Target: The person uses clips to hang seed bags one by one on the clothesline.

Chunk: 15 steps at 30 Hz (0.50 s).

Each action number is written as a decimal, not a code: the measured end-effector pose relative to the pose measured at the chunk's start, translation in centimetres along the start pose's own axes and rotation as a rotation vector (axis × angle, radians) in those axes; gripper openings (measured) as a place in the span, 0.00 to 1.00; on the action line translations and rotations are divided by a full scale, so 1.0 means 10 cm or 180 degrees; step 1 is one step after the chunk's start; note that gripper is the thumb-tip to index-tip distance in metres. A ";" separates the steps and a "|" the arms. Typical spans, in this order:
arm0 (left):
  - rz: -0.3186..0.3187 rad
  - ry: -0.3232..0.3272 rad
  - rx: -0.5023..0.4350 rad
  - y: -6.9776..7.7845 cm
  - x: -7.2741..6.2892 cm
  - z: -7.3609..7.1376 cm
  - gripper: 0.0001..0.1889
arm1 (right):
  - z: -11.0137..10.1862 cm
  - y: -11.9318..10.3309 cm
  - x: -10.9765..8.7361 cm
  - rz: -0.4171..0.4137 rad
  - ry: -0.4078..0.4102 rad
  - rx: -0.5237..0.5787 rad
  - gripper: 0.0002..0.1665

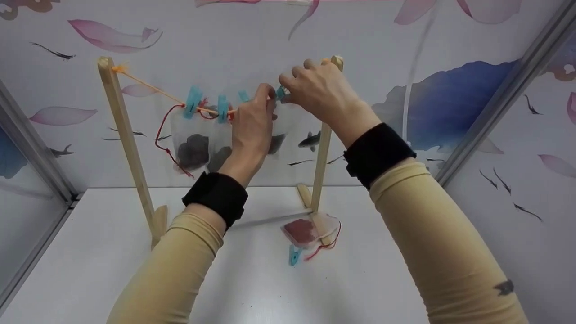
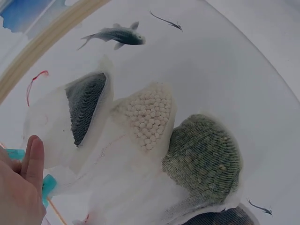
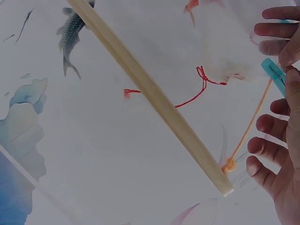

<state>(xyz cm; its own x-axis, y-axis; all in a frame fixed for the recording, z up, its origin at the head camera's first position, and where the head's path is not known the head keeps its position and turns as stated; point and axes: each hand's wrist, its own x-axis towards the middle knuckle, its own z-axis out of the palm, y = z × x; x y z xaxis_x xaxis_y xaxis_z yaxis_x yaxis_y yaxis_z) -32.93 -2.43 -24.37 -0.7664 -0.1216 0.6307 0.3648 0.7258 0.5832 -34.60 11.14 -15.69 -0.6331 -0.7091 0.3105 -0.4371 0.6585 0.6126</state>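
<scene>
An orange cord [image 1: 150, 87] hangs between two wooden posts, with several mesh drawstring bags below it. My left hand [image 1: 254, 119] is at the cord, thumb and fingertips pinching the neck of the mesh bag with black grains [image 2: 86, 108]. Just to its right, my right hand [image 1: 319, 87] pinches a blue clothespin [image 3: 273, 74] at the cord between thumb and forefinger, other fingers loosely curled. More blue clothespins [image 1: 192, 102] grip the cord on the left. In the left wrist view hang a bag of white beads [image 2: 147, 117] and a bag of green beans [image 2: 204, 159].
On the white tabletop [image 1: 270, 288] lie a mesh bag with reddish contents [image 1: 300, 231] and a loose blue clothespin [image 1: 294, 255], by the right post's foot. The left wooden post [image 1: 126, 144] and right wooden post [image 1: 321, 171] flank the hands. A patterned wall stands behind.
</scene>
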 end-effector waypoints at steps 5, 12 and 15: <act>0.0086 -0.0073 0.0351 0.01 -0.05 -0.01 0.10 | 0.10 -0.02 -0.04 0.0083 0.0301 0.0069 0.25; 0.0635 -0.0042 0.0907 -0.08 -0.14 -0.05 0.13 | 0.21 -0.05 -0.04 0.0167 0.0446 0.0348 0.30; 0.0908 -0.0032 0.1009 -0.12 -0.18 -0.06 0.14 | 0.27 -0.07 -0.06 0.0244 0.0527 0.0446 0.31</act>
<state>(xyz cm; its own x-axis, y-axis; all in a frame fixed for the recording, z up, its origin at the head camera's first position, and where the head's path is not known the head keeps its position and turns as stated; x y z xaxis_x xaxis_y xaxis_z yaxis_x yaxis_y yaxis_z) -31.65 -3.50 -25.94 -0.6640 0.1198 0.7381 0.3836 0.9019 0.1986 -35.65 11.78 -18.21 -0.5594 -0.6797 0.4744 -0.4834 0.7325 0.4793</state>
